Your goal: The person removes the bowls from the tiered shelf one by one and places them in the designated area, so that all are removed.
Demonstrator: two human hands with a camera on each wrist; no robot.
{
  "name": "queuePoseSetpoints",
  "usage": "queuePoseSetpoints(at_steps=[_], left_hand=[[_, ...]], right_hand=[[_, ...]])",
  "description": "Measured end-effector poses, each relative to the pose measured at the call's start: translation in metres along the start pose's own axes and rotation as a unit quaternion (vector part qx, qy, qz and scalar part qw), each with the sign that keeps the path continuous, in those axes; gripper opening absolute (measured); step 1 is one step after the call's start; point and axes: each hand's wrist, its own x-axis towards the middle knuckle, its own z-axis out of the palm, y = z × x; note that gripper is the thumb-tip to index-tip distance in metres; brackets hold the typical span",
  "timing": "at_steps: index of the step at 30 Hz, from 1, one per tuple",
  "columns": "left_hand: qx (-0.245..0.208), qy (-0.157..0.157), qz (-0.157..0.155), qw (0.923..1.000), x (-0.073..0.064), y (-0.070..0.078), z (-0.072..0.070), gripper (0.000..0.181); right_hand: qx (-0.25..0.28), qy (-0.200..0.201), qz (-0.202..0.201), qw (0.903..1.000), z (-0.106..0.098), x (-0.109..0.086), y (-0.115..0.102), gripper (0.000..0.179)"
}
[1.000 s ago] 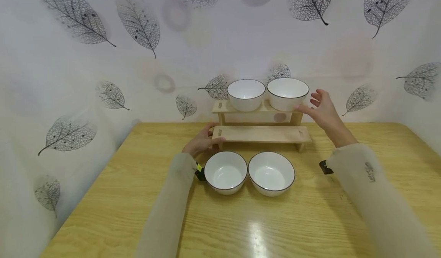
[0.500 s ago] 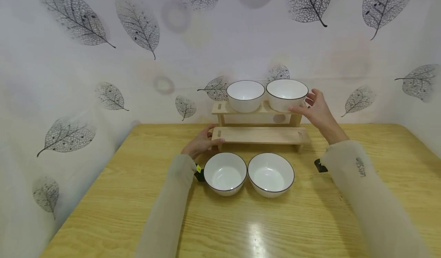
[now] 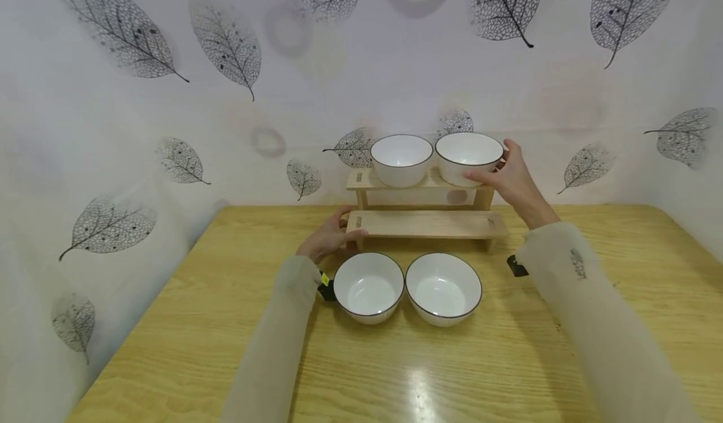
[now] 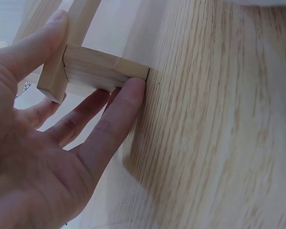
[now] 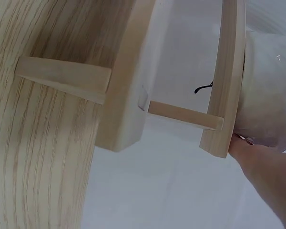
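A two-tier wooden stand (image 3: pixel 426 223) stands at the back of the table, its lower shelf bare. My left hand (image 3: pixel 327 237) grips the left end of that shelf; in the left wrist view the thumb (image 4: pixel 43 40) lies on the board and fingers reach round the leg (image 4: pixel 102 67). On the upper tier sit two white bowls with dark rims. My right hand (image 3: pixel 513 181) holds the right-hand bowl (image 3: pixel 463 159), thumb on its front, other fingers at its right side. The left-hand bowl (image 3: pixel 401 162) is beside it. In the right wrist view the bowl (image 5: pixel 271 90) rests against the upper board.
Two more white bowls, a left one (image 3: pixel 368 288) and a right one (image 3: pixel 443 290), stand side by side on the wooden table (image 3: pixel 361 373) in front of the stand. A leaf-patterned cloth (image 3: pixel 237 153) hangs behind and at the sides.
My right hand has moved left, from beside the right-hand upper bowl to a hold on its side. My left hand stays on the stand, and the bowls keep their places.
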Motion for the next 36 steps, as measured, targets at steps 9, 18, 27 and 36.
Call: queuePoseSetpoints(at_steps=[9,18,27,36], left_hand=[[-0.011,0.000,-0.006,0.9999,0.001,0.000,0.001,0.072],[-0.020,-0.007,-0.006,0.9998,0.004,-0.002,0.000,0.073],[-0.016,-0.004,-0.001,0.9999,0.002,-0.002,0.001,0.071],[-0.011,-0.004,0.001,0.9999,0.002,-0.001,0.001,0.072]], right_hand=[[0.006,0.026,0.005,0.9996,0.007,0.005,-0.002,0.119],[-0.024,0.040,0.006,0.9989,0.011,0.008,-0.003,0.124],[-0.058,0.063,-0.003,0.9963,0.015,0.007,-0.003,0.114],[-0.097,0.093,-0.008,0.9909,0.008,-0.004,0.000,0.112]])
